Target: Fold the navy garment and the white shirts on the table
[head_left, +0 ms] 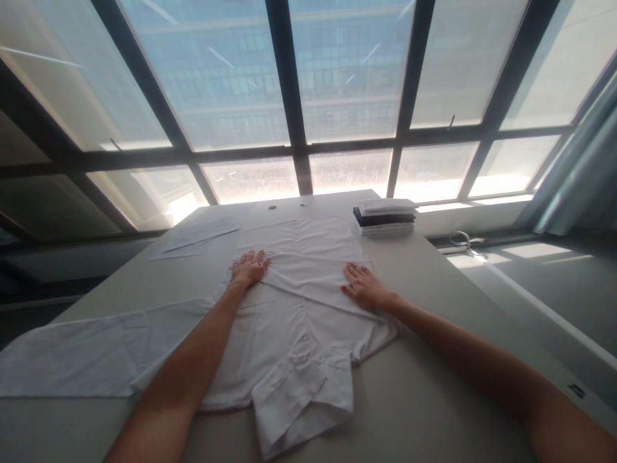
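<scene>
A white shirt [299, 308] lies spread flat on a pale grey table [434, 386], one long sleeve stretched out to the left and the collar end bunched toward me. My left hand [249, 267] rests palm down on the shirt's left side, fingers spread. My right hand [364, 286] presses flat on the shirt's right side, fingers apart. Neither hand holds anything.
A stack of folded garments [385, 217], white and dark, sits at the table's far right corner. Flat sheets of paper or cloth [197, 236] lie at the far left. Large windows with dark frames fill the background. A window handle [465, 241] shows on the sill to the right.
</scene>
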The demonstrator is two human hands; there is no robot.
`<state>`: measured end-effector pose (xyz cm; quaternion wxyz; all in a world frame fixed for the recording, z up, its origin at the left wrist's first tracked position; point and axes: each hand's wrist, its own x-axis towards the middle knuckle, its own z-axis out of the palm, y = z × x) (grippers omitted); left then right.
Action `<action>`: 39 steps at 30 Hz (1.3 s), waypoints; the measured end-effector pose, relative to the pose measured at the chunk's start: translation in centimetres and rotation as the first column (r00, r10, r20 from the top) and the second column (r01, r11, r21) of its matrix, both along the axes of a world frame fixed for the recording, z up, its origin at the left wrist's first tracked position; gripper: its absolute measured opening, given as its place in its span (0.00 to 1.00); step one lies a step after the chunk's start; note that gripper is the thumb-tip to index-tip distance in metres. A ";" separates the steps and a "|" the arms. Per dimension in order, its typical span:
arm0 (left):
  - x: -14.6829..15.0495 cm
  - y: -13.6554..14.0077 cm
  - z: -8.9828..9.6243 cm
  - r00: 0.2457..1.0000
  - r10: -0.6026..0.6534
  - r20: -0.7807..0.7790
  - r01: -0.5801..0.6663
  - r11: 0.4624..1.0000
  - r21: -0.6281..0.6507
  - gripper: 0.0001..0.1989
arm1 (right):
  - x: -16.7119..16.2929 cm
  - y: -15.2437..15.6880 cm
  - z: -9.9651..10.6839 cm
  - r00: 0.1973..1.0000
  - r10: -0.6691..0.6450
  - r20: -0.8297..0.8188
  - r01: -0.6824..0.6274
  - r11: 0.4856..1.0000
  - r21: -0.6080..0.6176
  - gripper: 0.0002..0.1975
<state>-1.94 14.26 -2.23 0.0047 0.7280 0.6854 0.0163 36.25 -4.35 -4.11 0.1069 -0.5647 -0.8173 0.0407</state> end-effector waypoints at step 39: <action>10.9 -7.1 1.5 0.907 -0.420 -0.022 0.420 0.906 0.041 0.32 | -1.9 -3.1 3.9 0.936 -0.051 -0.348 0.053 0.999 -0.003 0.28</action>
